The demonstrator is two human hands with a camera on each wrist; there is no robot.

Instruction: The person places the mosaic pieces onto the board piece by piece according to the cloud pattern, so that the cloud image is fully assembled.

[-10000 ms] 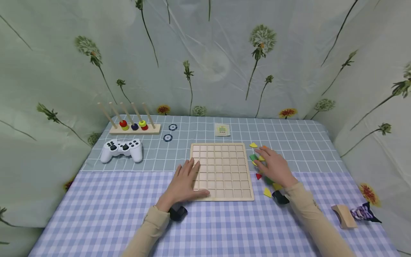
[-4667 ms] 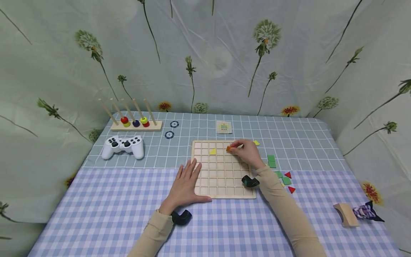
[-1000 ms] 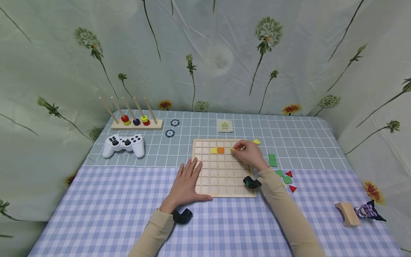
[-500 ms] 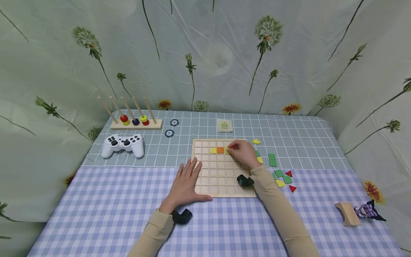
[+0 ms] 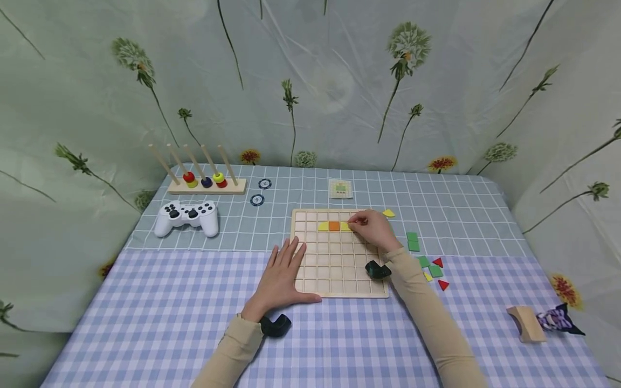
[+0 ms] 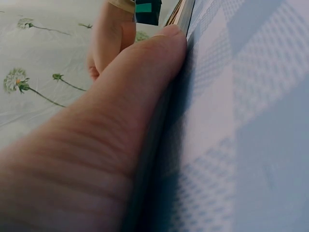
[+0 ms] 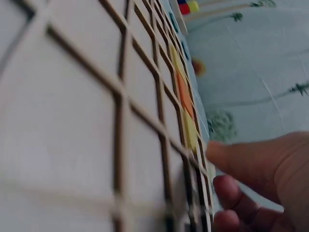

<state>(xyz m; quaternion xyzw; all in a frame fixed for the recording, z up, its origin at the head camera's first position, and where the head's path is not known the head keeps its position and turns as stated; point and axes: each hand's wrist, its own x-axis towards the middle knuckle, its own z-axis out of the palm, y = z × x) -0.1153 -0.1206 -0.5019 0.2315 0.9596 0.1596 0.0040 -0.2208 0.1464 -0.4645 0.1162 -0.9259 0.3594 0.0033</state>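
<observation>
While my left hand [image 5: 281, 275] lies over the left edge of the wooden grid board [image 5: 322, 261], fingers straight and spread, my right hand [image 5: 372, 229] bends over its far right part; thumb and fingertips come close together by the right end of a yellow piece [image 5: 344, 227], yet whether they pinch or even touch it I cannot tell, since the head view shows the tips too small and the right wrist view leaves the index fingertip unclear; that piece ends a row, second from the far edge, with an orange square [image 5: 334, 226] and another yellow piece [image 5: 323, 226]; my right sleeve [image 5: 432, 318] and black wrist device [image 5: 377, 270] hide some of the board's right border; the sleeve also cuts into a yellow tile [image 5: 428, 277] near green squares [image 5: 413, 246] and red triangles [image 5: 443, 285]; a lone yellow tile [image 5: 388, 213] lies past the far right corner; in the left wrist view my thumb blocks all but a sliver of board; the card [image 5: 341, 188] beyond it is too small to read.
</observation>
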